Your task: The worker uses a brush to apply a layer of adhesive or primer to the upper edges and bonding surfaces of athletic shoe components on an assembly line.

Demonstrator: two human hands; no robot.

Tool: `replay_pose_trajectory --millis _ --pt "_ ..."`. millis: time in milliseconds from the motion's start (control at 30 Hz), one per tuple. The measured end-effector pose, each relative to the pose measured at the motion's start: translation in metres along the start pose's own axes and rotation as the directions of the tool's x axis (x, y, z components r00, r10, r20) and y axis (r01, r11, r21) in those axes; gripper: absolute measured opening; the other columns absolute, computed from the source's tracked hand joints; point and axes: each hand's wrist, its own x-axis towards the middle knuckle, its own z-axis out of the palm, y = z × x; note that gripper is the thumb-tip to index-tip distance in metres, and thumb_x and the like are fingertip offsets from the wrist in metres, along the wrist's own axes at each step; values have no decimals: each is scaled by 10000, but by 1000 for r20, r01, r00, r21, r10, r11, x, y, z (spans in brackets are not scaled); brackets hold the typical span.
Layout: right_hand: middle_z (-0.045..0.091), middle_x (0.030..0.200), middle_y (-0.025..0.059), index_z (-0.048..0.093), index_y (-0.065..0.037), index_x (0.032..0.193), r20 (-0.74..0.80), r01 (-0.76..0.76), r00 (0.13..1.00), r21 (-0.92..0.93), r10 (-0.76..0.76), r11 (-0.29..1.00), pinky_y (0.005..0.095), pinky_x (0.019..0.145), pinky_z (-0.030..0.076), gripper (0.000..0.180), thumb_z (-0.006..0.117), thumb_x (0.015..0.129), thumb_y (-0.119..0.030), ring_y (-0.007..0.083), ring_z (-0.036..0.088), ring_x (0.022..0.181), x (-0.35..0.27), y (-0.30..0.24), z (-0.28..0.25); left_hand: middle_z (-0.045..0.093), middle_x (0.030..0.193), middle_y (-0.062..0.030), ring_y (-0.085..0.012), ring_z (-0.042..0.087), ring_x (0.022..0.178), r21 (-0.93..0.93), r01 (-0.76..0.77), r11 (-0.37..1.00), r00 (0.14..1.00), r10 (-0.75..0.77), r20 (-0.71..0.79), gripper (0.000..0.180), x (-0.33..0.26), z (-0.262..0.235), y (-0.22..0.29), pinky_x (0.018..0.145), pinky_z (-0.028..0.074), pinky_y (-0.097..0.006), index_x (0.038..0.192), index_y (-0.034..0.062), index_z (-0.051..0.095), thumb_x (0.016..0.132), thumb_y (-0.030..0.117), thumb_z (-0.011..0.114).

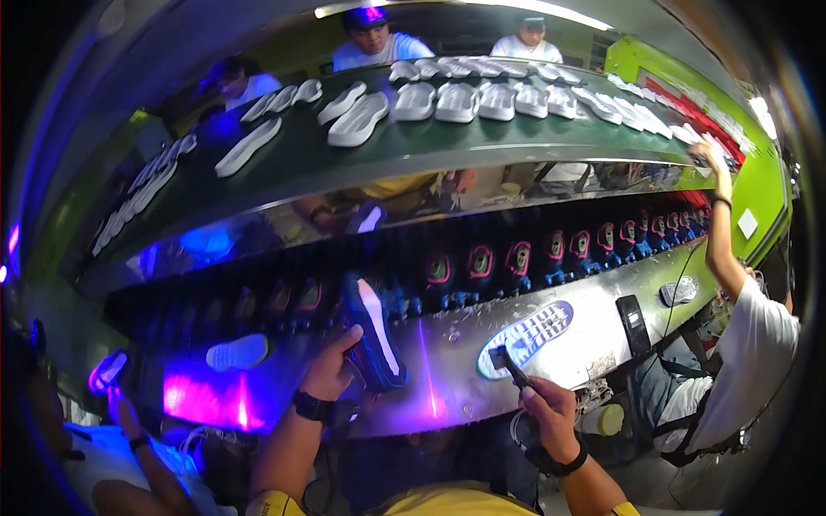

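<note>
At the steel bench (602, 301) below the two conveyor tiers, low centre of view. Left hand (329, 370) closed around the heel end of a dark blue shoe (374, 335), held tilted above the bench, white lining showing, toe pointing up and away. Right hand (551, 408) curled tight on a small dark tool (509, 365), its tip just beside a white-and-blue sole (527, 338) lying tread-up on the bench. Whether the tip touches the sole, cannot tell.

Carriers: the lower belt (516, 228) bears a row of dark shoes (520, 262) with pink-rimmed openings, heels toward the bench. The upper belt (387, 150) bears white soles (456, 101), mostly in pairs, curving off both ways.

Hard to read: the lower row's left half sinks into shadow and purple glare (206, 400); a lone white sole (238, 353) lies there. A dark flat block (632, 322) and a crumpled grey thing (680, 291) sit on the bench to the right, kind unclear. People across the belt are half hidden behind the upper tier. A neighbour in white (757, 361) at right reaches up to the upper belt, body cut off by the rim. Another person's arm (138, 447) at lower left, mostly out of frame.
</note>
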Motion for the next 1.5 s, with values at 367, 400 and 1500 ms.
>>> replay_pose_trajectory --millis 367,400,1500 --pt "641 752 59 753 51 1099 175 139 982 -386 -76 912 291 635 458 246 736 1011 -178 71 558 717 0 -6 66 711 1263 -141 -265 706 1144 878 -476 -52 658 642 394 830 -91 -2 -27 1017 568 -394 1367 17 631 636 194 982" --pt "629 734 56 751 51 1089 197 98 980 -380 -23 920 294 629 451 250 727 1018 -187 73 548 706 0 -4 69 707 1267 -150 -288 706 1146 876 -459 -146 636 635 439 835 -96 -4 -33 1017 571 -401 1369 20 630 626 183 975" --pt "771 781 74 761 15 1099 396 14 901 -433 176 901 320 629 528 273 636 1085 -226 108 690 676 -16 44 153 594 1377 -206 -452 547 1357 843 -441 -307 585 614 530 681 -166 -54 -95 1199 378 -629 1364 37 494 748 83 783"
